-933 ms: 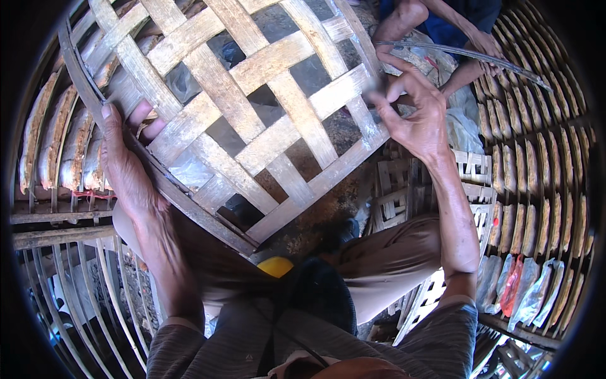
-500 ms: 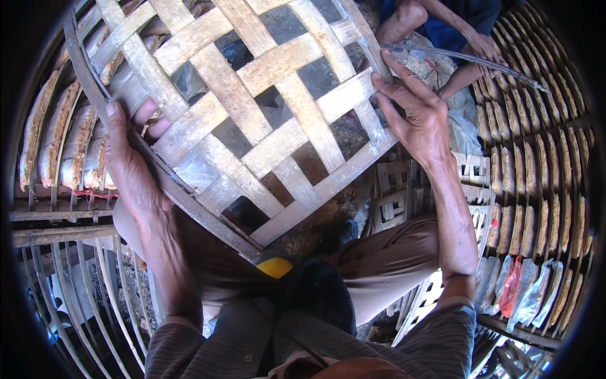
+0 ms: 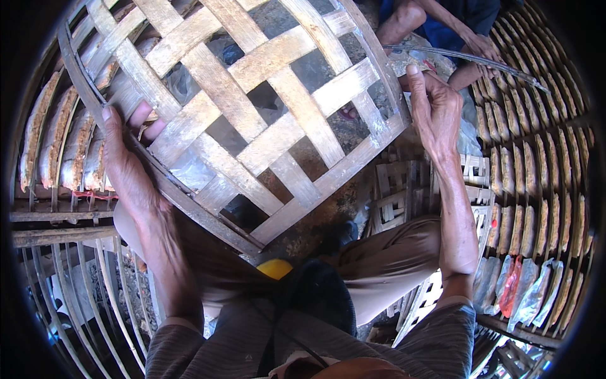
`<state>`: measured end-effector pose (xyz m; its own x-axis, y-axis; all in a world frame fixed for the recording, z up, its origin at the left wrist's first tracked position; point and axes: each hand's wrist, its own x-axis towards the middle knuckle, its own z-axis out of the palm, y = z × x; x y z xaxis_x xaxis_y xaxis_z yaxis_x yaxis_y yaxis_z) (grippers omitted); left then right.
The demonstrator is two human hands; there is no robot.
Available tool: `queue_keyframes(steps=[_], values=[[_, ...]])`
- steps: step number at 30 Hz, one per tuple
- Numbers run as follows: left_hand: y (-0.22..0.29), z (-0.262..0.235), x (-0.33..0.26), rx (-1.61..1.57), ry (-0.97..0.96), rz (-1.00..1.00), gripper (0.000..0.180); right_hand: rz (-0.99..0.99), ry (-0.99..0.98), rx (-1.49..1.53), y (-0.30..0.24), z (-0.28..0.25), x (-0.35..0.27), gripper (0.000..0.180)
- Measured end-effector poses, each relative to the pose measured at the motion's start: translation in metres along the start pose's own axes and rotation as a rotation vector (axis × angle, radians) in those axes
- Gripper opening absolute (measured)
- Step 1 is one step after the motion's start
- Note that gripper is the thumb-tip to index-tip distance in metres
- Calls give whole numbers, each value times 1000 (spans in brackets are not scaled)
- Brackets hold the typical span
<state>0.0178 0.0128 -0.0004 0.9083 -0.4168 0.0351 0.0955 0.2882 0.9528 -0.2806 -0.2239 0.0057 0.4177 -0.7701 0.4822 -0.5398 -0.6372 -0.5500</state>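
Observation:
A panel of wide, flat bamboo strips, loosely woven in a wooden frame (image 3: 287, 126), is held up tilted in front of me. My left hand (image 3: 136, 167) grips its left edge, thumb on the near side and fingertips showing behind through the weave. Just beyond the right edge is my right hand (image 3: 437, 114), thumb raised and fingers bent toward the frame. Nothing shows in that hand; whether a fingertip touches the frame I cannot tell. Through the gaps, clear plastic (image 3: 196, 167) appears behind the panel.
Slatted racks with rows of pale, brown-edged slabs (image 3: 530, 164) curve along the right; similar slabs (image 3: 72, 151) stand at left. Red and clear plastic pieces (image 3: 511, 287) hang at lower right. A bamboo grille (image 3: 95, 284) is at lower left. Another person's hand (image 3: 483, 50) holds a long dark strip (image 3: 464, 57).
My right hand has come off the panel's right edge and moved right, its fingers now bent. The panel has shifted slightly left at its top; my left hand keeps its grip.

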Motion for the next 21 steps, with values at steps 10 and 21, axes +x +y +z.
queue_keyframes(steps=[10, 21], values=[[1, -6, 2, -16, -54, 17, 67, 462, -249, 894, 11, 6, 5, 38], [-3, 0, 1, -97, 11, 91, 39, 461, -353, 930, 16, -6, 7, 41]])
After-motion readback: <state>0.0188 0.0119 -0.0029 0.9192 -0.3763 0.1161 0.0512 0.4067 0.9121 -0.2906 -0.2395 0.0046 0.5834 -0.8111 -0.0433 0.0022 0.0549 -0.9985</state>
